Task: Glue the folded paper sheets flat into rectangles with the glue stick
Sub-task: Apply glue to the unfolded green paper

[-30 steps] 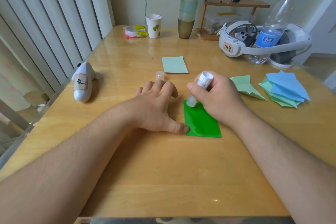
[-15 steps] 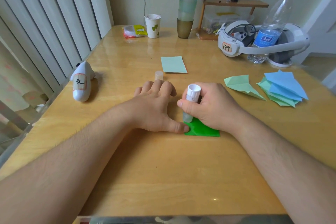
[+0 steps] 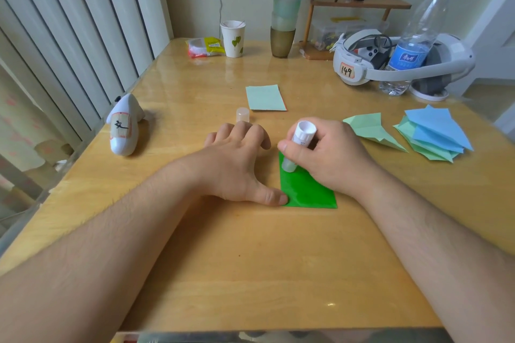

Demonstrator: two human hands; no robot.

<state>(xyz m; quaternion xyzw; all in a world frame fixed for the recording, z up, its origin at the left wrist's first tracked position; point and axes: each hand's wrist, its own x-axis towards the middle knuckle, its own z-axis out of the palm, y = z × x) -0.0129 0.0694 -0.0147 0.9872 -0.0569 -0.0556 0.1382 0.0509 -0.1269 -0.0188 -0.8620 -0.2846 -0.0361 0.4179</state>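
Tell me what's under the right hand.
The right hand grips the glue stick, tip down on the bright green paper. The paper's far right part is hidden beneath the hand.

Wide bare table (image 3: 250,273) lies open on the near side of the green sheet (image 3: 309,192), nothing between it and the near edge. Beyond the left hand (image 3: 237,161) stands the glue cap (image 3: 242,115), with the pale green rectangle (image 3: 266,98) just past it. Right is crowded by the folded paper planes (image 3: 418,133), left by the white controller (image 3: 124,125).
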